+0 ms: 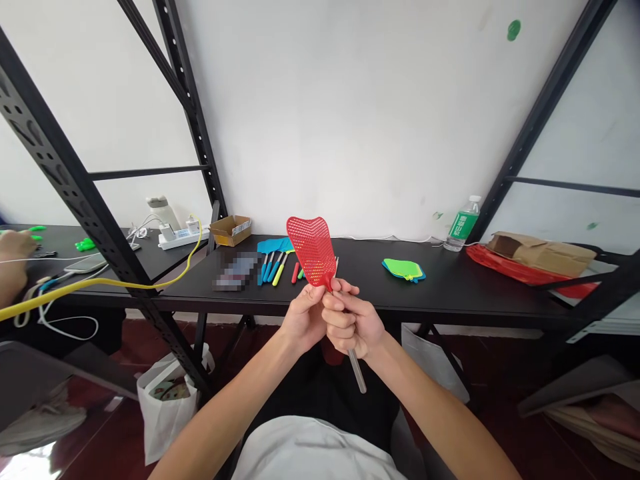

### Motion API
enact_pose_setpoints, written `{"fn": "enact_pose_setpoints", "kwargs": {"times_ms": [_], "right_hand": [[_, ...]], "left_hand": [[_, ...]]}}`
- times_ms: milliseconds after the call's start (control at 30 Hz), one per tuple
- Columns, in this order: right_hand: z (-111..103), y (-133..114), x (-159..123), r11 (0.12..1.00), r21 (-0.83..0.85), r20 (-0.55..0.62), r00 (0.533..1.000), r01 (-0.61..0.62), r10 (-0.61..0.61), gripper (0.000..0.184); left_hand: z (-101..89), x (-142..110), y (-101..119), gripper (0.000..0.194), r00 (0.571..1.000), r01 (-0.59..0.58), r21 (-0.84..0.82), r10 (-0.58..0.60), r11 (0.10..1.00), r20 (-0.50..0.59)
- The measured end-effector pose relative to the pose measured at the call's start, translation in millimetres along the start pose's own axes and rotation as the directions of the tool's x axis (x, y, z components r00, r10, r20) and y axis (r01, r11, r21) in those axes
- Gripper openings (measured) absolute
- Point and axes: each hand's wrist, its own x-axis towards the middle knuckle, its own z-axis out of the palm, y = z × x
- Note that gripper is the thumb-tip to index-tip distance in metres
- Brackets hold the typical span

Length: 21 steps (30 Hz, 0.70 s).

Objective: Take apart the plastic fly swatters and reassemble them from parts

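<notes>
Both of my hands are raised in front of the desk on a red fly swatter (311, 250), its perforated head upright and tilted a little left. My left hand (304, 319) pinches the swatter near the base of its head, thumb in front. Closed around the shaft just below is my right hand (356, 321), and a grey tubular end (357, 373) sticks out beneath it. Behind the swatter lie several handles, among them blue ones (273, 268) and a red one (295, 272). The swatter head partly hides that row.
On the black desk (350, 300) lie green and blue swatter heads (404, 269), a small cardboard box (230, 231) and a water bottle (463, 225). Paper packaging (540, 253) rests at right. A yellow cable (187, 263) crosses the left rack post. Another person's hand (13, 263) shows at far left.
</notes>
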Motion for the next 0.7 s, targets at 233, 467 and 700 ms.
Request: {"fn": "enact_pose_setpoints", "kwargs": {"times_ms": [233,467,700], "right_hand": [[7.0,-7.8,-2.0,0.975,-0.221,-0.135,0.990,0.017,-0.048,0.034],[1.3,-9.7,1.4,0.881,-0.473,-0.293,0.937,0.029,-0.188,0.036],[-12.6,-3.5,12.8,0.804,-0.595,-0.351,0.895,0.015,-0.276,0.034]], "left_hand": [[0.6,2.8,0.8,0.029,0.982,-0.049,0.073,0.061,0.996,-0.180],[1.4,6.6,1.4,0.040,0.919,-0.154,0.231,0.225,0.961,-0.323],[-7.9,12.8,-3.4,0.041,0.844,-0.210,0.271,0.314,0.939,-0.434]]}}
